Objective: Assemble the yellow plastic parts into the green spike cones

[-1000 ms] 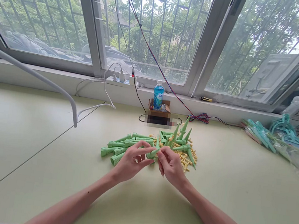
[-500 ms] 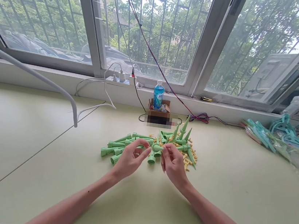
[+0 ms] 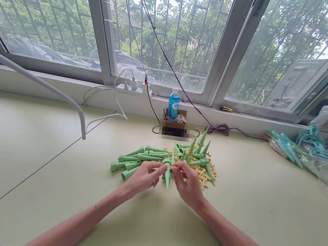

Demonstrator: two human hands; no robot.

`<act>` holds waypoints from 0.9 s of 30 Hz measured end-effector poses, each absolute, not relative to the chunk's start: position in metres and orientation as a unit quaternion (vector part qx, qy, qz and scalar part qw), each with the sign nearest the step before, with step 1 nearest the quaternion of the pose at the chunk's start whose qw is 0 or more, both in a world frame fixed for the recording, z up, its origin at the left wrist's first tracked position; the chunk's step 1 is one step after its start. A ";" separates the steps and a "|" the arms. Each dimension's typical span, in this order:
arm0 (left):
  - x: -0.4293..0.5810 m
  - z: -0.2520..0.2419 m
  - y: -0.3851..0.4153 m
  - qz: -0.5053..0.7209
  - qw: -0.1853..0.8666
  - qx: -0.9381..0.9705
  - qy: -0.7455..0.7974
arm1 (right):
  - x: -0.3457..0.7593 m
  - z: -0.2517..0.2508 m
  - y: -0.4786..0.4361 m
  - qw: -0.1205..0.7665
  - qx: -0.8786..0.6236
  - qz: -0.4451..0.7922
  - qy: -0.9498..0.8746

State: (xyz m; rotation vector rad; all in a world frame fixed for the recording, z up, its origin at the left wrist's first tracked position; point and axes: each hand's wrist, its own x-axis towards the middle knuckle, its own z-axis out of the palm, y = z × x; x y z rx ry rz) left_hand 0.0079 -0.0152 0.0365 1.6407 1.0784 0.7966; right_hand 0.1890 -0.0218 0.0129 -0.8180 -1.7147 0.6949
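Between my hands a green spike (image 3: 166, 178) points down toward me, its collar uppermost. My left hand (image 3: 145, 176) is closed on it with thumb and fingers. My right hand (image 3: 186, 179) is pinched just to the right of the spike, apparently on a small yellow piece mostly hidden by the fingertips. Several green spikes (image 3: 127, 159) lie to the left behind my left hand. More green spikes (image 3: 201, 141), some upright, stand among a heap of small yellow pieces (image 3: 205, 178) behind and right of my right hand.
Behind the pile a small cardboard box (image 3: 185, 119) holds a blue bottle (image 3: 173, 105). Coiled wires (image 3: 222, 129) lie near the sill. Bagged teal items (image 3: 314, 149) sit at the far right. A white curved tube (image 3: 66, 88) reaches over the table's left side.
The green spike has turned from pointing right to pointing down toward me. My right fingers have let go of its tip and moved slightly, now pinched beside it.
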 end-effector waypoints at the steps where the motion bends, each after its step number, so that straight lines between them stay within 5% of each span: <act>1: 0.008 0.037 -0.015 0.328 0.491 0.676 0.441 | 0.189 0.013 -0.022 0.530 -0.343 0.296 -0.716; 27: 0.010 0.034 -0.020 0.391 0.346 0.769 0.369 | 0.188 0.013 -0.022 0.507 -0.351 0.483 -0.621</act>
